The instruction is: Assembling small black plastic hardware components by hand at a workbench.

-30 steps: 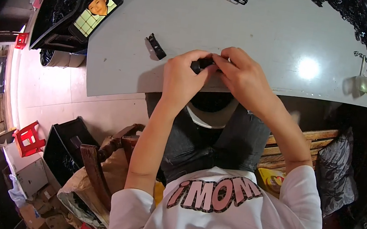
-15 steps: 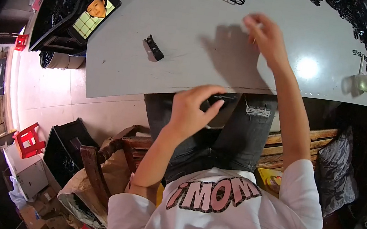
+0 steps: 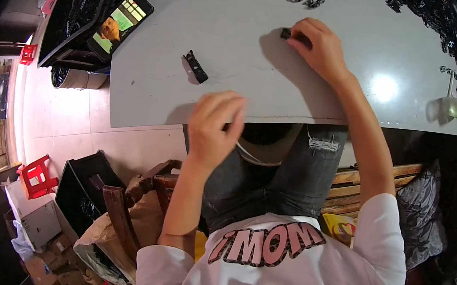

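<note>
right hand (image 3: 321,50): now pinches small black part (image 3: 285,33) | left hand (image 3: 215,126): shifted left | phone (image 3: 120,25): screen picture changed

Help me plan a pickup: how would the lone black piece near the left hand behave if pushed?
The black piece would probably slide rather than roll, being long and angular on a flat, shiny grey table. It seems stiff, judging by its crisp edges, and likely light, given its slim build.

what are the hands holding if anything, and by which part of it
Right hand: small black piece, apparently pinched at its right end. Left hand: too blurred to tell.
</note>
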